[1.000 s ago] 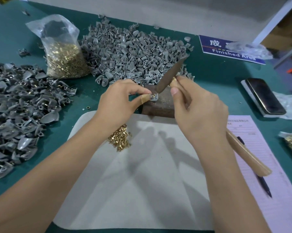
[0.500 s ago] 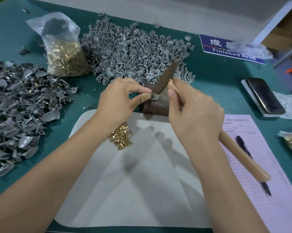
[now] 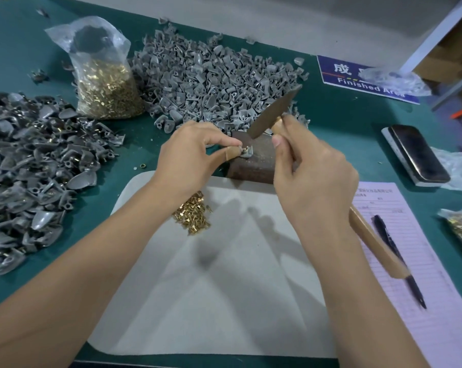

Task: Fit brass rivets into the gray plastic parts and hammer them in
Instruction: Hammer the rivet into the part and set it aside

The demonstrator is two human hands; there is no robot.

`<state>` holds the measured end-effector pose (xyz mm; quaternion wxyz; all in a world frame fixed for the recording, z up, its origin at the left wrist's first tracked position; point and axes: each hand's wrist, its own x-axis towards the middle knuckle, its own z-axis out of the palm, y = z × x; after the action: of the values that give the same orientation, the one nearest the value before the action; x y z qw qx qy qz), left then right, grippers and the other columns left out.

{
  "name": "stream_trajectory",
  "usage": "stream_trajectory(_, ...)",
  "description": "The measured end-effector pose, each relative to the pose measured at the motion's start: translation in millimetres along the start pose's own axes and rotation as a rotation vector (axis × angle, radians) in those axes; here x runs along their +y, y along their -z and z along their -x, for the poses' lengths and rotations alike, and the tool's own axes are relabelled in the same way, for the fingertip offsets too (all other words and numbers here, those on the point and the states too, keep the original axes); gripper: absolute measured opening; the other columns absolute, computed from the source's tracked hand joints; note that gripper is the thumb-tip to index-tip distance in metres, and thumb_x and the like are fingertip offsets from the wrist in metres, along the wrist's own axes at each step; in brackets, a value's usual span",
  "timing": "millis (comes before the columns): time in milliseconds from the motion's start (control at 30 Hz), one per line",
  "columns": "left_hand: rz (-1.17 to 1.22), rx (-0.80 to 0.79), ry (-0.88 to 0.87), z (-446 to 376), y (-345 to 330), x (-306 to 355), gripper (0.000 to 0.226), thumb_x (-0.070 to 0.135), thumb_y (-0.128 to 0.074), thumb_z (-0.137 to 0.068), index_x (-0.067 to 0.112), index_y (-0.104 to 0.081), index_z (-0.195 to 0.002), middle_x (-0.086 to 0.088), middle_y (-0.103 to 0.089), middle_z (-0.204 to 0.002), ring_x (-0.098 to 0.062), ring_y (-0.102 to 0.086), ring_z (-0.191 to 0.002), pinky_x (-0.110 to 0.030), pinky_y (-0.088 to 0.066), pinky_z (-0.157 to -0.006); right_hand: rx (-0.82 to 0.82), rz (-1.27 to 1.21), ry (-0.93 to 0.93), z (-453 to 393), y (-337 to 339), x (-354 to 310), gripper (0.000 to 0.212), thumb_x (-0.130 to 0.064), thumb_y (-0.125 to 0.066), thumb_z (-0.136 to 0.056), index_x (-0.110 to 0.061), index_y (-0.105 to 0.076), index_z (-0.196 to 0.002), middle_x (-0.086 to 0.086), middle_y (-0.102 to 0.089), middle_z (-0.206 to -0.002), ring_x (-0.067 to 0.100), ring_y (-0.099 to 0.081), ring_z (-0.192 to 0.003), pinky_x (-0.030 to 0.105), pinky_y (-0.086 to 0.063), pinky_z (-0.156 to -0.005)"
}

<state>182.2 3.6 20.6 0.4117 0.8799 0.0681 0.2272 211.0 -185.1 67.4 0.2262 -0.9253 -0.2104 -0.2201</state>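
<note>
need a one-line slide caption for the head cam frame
Left hand pinches a gray part on the metal block while the right hand holds the hammer raised above it.

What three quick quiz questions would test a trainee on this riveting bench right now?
1. True or false: the right hand holds the hammer raised above the metal block.
2. What does the left hand pinch on the block? A) a gray plastic part B) the pen C) the phone
3. Fill in: the loose brass rivets lie on the white ____.

Key: 1 true; 2 A; 3 mat.
</note>
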Motion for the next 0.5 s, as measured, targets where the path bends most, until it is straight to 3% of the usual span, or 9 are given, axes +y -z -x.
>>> stream_trajectory(67, 0.019, 0.003, 0.011, 0.5, 0.1, 0.1, 0.014, 0.041, -0.078, -0.086, 0.035, -0.081, -0.098, 0.018, -0.072, -0.093, -0.014, -0.061, -0.099, -0.043, -0.05, -0.088, -0.079, 0.059, 0.021, 0.7, -0.9, 1.2, 0.026, -0.041, -0.05, -0.102, -0.04, -0.062, -0.124, -0.001, -0.073, -0.091, 0.037, -0.065, -0.081, 0.033, -0.026, -0.06)
stream_trajectory(200, 0.026, 0.003, 0.021, 0.7, 0.8, 1.5, 0.013, 0.041, -0.078, -0.086, 0.035, -0.081, -0.097, 0.019, -0.071, -0.092, -0.013, -0.059, -0.099, -0.043, -0.049, -0.088, 0.009, -0.015, 0.006, 0.8, 0.3, 1.9, 0.025, -0.039, -0.053, -0.101, -0.038, -0.065, -0.123, -0.001, -0.074, -0.092, 0.035, -0.065, -0.08, 0.031, -0.025, -0.06)
stream_trajectory(300, 0.023, 0.001, 0.03, 1.2, 0.9, 1.9, 0.014, 0.042, -0.078, -0.086, 0.036, -0.081, -0.097, 0.02, -0.071, -0.093, -0.014, -0.059, -0.101, -0.043, -0.049, -0.089, -0.075, 0.049, 0.004, -0.1, -1.2, 6.0, 0.024, -0.04, -0.05, -0.102, -0.038, -0.064, -0.122, 0.001, -0.073, -0.091, 0.038, -0.065, -0.08, 0.033, -0.024, -0.06)
stream_trajectory(400, 0.015, 0.001, 0.028, 0.6, 1.5, 2.7, 0.013, 0.042, -0.077, -0.086, 0.036, -0.081, -0.097, 0.02, -0.071, -0.093, -0.015, -0.059, -0.101, -0.043, -0.049, -0.09, 0.019, -0.009, -0.023, -2.5, 2.7, 7.9, 0.028, -0.04, -0.052, -0.102, -0.041, -0.063, -0.128, 0.0, -0.074, -0.093, 0.035, -0.064, -0.081, 0.032, -0.025, -0.061)
stream_trajectory(500, 0.04, -0.003, 0.038, 0.9, 1.8, 3.0, 0.013, 0.039, -0.078, -0.086, 0.033, -0.082, -0.097, 0.018, -0.071, -0.091, -0.016, -0.06, -0.098, -0.044, -0.05, -0.087, -0.081, 0.06, 0.018, -0.5, 1.7, 7.9, 0.028, -0.041, -0.05, -0.102, -0.042, -0.062, -0.127, 0.0, -0.074, -0.094, 0.037, -0.065, -0.083, 0.033, -0.025, -0.061)
